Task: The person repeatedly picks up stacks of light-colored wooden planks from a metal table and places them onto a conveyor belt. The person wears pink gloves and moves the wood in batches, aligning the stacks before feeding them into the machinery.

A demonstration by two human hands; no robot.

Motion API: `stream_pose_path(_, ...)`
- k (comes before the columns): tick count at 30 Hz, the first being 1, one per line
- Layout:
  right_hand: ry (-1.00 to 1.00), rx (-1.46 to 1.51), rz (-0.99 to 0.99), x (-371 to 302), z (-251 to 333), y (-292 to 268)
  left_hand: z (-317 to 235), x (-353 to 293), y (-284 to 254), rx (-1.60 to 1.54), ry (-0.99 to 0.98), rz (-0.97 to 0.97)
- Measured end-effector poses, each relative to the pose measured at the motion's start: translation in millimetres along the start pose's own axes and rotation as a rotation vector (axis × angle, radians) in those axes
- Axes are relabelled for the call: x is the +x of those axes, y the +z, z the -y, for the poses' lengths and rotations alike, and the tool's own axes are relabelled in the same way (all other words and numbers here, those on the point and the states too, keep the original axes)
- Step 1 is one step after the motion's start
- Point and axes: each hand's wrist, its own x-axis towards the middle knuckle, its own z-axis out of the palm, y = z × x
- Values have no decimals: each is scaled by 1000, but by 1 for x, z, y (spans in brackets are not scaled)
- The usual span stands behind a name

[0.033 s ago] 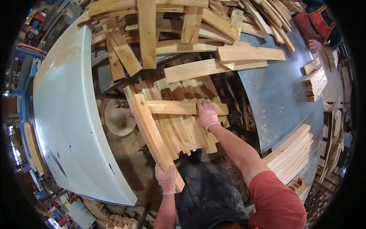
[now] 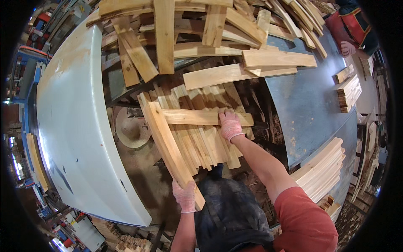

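My left hand (image 2: 184,195), in a pale pink work glove, is closed around the near end of a long wooden board (image 2: 172,147) that slants away to the far left. My right hand (image 2: 230,125), gloved alike, grips a shorter wooden board (image 2: 191,117) lying crosswise, its fingers over the far edge. The crosswise board's left end meets the long board's side near its far end. Under both lies a row of narrow wooden slats (image 2: 201,145), side by side. My right palm and thumb are partly hidden.
A heap of loose boards (image 2: 166,38) lies at the far side. On the left stands a pale, smooth-topped surface (image 2: 71,122). The blue-grey metal table (image 2: 294,113) at right bears stacked boards (image 2: 321,164) and a smaller stack (image 2: 349,94). A co-worker's gloved hand (image 2: 347,48) shows at far right.
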Motion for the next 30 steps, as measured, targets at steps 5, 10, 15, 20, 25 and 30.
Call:
stream_pose_path(5, -106, 68, 10, -3, -11, -39, 14, 12, 12, -21, 43, -41)
stream_pose_path(10, -234, 127, -182, -44, -17, -76, 8, 18, 4, -103, 107, -48)
stream_pose_path(15, -339, 189, -298, -55, -7, -106, 3, 3, -3, -304, 182, -54)
stream_pose_path(20, -124, 398, -96, -87, 15, -146, 26, 3, -5, -243, 158, -38)
stream_pose_path(25, 211, 656, 17, -178, -7, -135, 21, 30, 31, 211, 111, -60)
stream_pose_path(30, 389, 823, 60, -275, -43, -83, 8, 84, 70, 606, 136, -140)
